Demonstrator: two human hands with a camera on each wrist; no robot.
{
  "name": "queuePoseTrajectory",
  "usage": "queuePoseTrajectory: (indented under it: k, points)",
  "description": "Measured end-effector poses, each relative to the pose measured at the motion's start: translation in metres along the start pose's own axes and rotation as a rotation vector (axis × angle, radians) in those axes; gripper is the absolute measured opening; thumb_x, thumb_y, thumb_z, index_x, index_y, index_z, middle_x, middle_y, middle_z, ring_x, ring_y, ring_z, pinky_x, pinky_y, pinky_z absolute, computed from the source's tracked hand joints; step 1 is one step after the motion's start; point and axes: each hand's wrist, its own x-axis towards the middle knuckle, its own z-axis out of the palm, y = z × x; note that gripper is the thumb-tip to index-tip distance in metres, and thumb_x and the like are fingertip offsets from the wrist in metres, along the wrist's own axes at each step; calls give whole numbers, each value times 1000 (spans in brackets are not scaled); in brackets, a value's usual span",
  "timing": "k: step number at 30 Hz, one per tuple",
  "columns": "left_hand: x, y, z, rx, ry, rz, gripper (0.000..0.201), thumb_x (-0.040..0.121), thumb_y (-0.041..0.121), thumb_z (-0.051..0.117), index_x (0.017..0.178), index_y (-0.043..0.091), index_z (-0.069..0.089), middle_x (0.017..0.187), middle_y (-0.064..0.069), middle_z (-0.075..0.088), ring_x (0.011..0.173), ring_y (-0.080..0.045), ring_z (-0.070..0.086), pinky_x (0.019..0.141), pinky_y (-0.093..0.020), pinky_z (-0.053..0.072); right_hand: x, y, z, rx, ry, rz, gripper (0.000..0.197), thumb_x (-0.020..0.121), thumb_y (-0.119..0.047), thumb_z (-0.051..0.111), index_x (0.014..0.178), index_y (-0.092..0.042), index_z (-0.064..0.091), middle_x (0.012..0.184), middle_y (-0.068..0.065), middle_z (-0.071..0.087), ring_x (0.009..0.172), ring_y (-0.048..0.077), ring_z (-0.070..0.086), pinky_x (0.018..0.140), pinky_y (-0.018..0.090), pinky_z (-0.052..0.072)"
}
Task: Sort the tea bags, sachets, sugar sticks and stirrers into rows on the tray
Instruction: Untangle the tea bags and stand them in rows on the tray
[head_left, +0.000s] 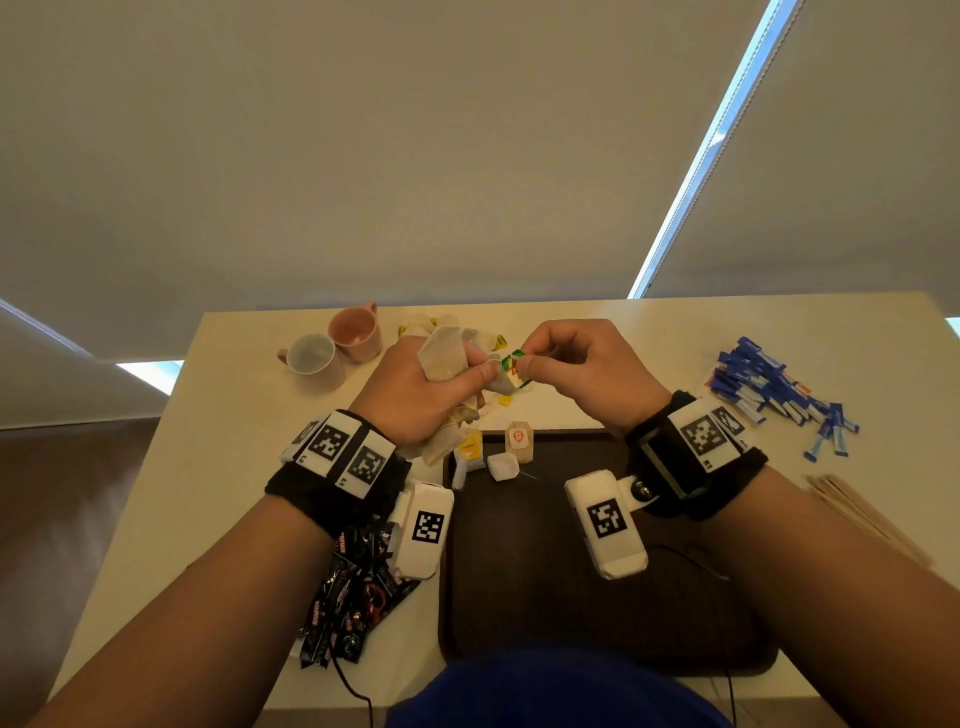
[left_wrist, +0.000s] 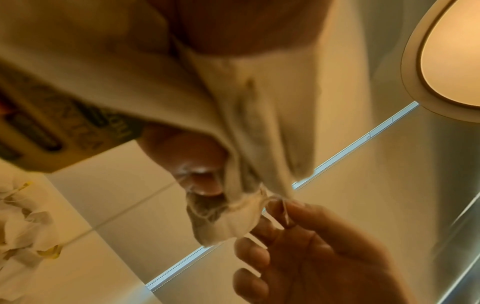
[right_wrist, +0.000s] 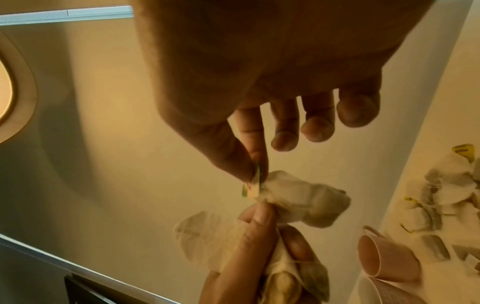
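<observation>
My left hand (head_left: 441, 384) is raised over the table's middle and grips a bunch of pale tea bags (head_left: 442, 356), which hang below the fist too. My right hand (head_left: 545, 364) pinches the green and red paper tag (head_left: 514, 366) of one tea bag between thumb and forefinger, right beside the left thumb. In the right wrist view the tag (right_wrist: 251, 189) sits against a crumpled tea bag (right_wrist: 303, 202) held by the left fingers. The dark brown tray (head_left: 597, 597) lies below my wrists; three tea bags (head_left: 519, 441) lie at its far left corner.
Two cups (head_left: 332, 345) stand at the back left. A loose heap of tea bags (right_wrist: 446, 195) lies behind my hands. Black sachets (head_left: 353, 592) lie left of the tray, blue sugar sticks (head_left: 774, 389) at the right, wooden stirrers (head_left: 862, 514) beside the right forearm.
</observation>
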Motion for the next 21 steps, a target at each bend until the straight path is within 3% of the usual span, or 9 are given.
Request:
queuePoseTrajectory:
  k: [2,5,7,11,17,21]
  points:
    - [0,0,1,12,5,-8,20,95,27,66,81,37,75,74,9,72,75,-9,68,79,-45,55,2,-4,-2,-39,-23,-2,7,87,-9,71,83,-4,73,78,10,70,70,25,62,66,34,51]
    - [0,2,2,-16,21,-25,24,96,23,65,77,37,72,72,9,73,73,-8,68,79,-42,55,-1,-7,0,-163,-64,-33,8,85,-13,73,80,-7,74,64,-2,67,54,6,55,55,18,46]
    - [0,3,2,-44,27,-49,20,95,22,66,78,31,73,72,6,73,74,-11,69,79,-41,55,-5,-5,2,-216,-71,-38,8,85,-18,75,78,-13,75,61,-7,65,50,2,52,52,12,40]
    - [-1,1,1,-116,9,-75,17,95,21,66,82,25,74,73,-1,74,71,-18,71,73,-37,57,-9,1,5,-246,-6,-45,7,83,-24,78,78,-21,74,63,-9,66,53,2,55,52,12,41]
    - [-1,0,-1,-124,-47,-76,18,98,20,62,85,15,75,73,-3,74,65,-19,70,68,-28,56,-9,4,5,-265,70,-65,8,83,-26,78,82,-18,75,69,-4,69,60,6,60,56,13,48]
    - [-1,0,0,-96,-38,-70,17,98,19,63,86,16,74,74,-3,74,67,-15,70,70,-27,56,-9,4,4,-284,86,-72,8,83,-22,77,78,-19,72,66,-4,67,57,3,57,55,12,45]
